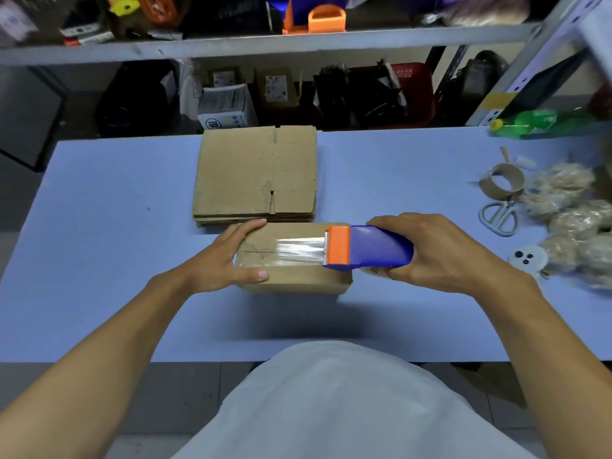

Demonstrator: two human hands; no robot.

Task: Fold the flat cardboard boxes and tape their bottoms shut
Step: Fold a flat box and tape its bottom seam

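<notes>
A folded cardboard box (pixel 291 276) stands on the blue table (pixel 99 260) in front of me, flaps up. My left hand (pixel 225 256) grips its left end, thumb on the near side and fingers over the far edge. My right hand (pixel 440 253) holds a blue and orange tape dispenser (pixel 371 248) at the box's right end. A strip of clear tape (pixel 301 248) runs from the dispenser leftward along the flap seam. Behind the box lies a stack of flat cardboard boxes (pixel 255 173).
At the table's right are an empty tape core (pixel 501 180), scissors (pixel 498 215), a white round lid (pixel 528 258), several wrapped bundles (pixel 573 210) and a green bottle (pixel 536 122). A cluttered metal shelf (pixel 265 44) stands behind the table.
</notes>
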